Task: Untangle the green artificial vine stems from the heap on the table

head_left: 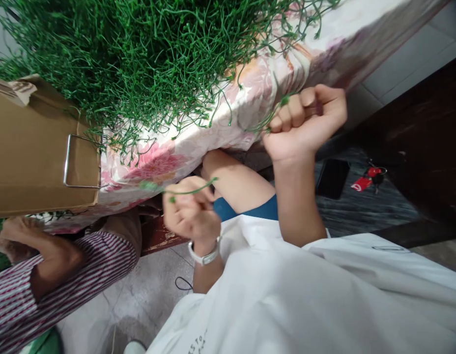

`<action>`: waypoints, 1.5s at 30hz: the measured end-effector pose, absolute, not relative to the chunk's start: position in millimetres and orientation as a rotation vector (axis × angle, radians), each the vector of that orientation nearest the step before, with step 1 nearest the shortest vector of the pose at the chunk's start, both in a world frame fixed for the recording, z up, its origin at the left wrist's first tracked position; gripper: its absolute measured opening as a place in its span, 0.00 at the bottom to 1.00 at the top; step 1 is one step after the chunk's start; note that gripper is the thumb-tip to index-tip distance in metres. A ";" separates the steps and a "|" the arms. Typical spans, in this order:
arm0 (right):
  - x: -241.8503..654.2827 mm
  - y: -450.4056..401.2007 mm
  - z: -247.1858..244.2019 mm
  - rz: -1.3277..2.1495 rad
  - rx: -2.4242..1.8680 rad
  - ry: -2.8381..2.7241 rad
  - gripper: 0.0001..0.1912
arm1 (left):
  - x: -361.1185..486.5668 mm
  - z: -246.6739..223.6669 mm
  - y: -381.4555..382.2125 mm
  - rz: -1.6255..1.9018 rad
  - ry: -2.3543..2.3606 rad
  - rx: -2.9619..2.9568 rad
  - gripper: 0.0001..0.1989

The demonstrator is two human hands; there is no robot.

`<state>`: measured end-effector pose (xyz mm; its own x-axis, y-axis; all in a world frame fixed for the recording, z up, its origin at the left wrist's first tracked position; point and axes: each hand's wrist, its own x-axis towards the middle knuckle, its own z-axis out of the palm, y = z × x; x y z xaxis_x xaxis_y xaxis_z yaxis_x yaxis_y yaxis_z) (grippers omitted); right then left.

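Note:
A thin green stem (pixel 198 189) with small green tips crosses the closed fingers of my left hand (pixel 191 209), which is partly blurred and wears a white wristband. My right hand (pixel 305 120) is curled closed around thin green stems (pixel 265 123) that stick out on its left side, beside the edge of the floral cloth (pixel 157 160). Beyond both hands, a large heap of tangled green plastic-looking stems (pixel 150 59) covers the cloth. The two hands are apart.
An open cardboard box (pixel 36 152) with a metal wire handle is at the left. Below it are another person's hand (pixel 19 236) and striped sleeve. A black phone (pixel 333 178) and keys with a red tag (pixel 362 183) lie on a dark surface at the right.

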<state>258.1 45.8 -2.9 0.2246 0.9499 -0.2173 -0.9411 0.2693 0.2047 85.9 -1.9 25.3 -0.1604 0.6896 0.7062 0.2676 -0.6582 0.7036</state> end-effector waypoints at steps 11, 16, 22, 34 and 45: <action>241.2 40.4 2.5 1.410 0.165 0.087 0.23 | -57.7 40.2 145.6 1.330 1.851 2.197 0.20; 236.6 39.9 7.8 1.391 0.113 -0.065 0.26 | -27.4 33.3 132.6 1.815 1.729 2.069 0.29; 231.2 37.8 8.9 1.468 0.121 -0.099 0.24 | 64.4 28.6 52.9 1.299 1.122 1.945 0.19; 236.5 38.8 14.1 1.464 -0.298 -0.451 0.18 | 72.3 22.4 46.6 1.550 0.984 1.363 0.21; 232.1 33.7 1.8 0.904 -0.685 -0.854 0.06 | 57.6 24.7 42.6 1.474 0.915 1.353 0.31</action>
<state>232.1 33.7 1.8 0.3485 0.8759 0.3336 -0.3826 0.4578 -0.8025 57.6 42.6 24.7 0.0122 0.9479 0.3184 -0.1354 -0.3139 0.9398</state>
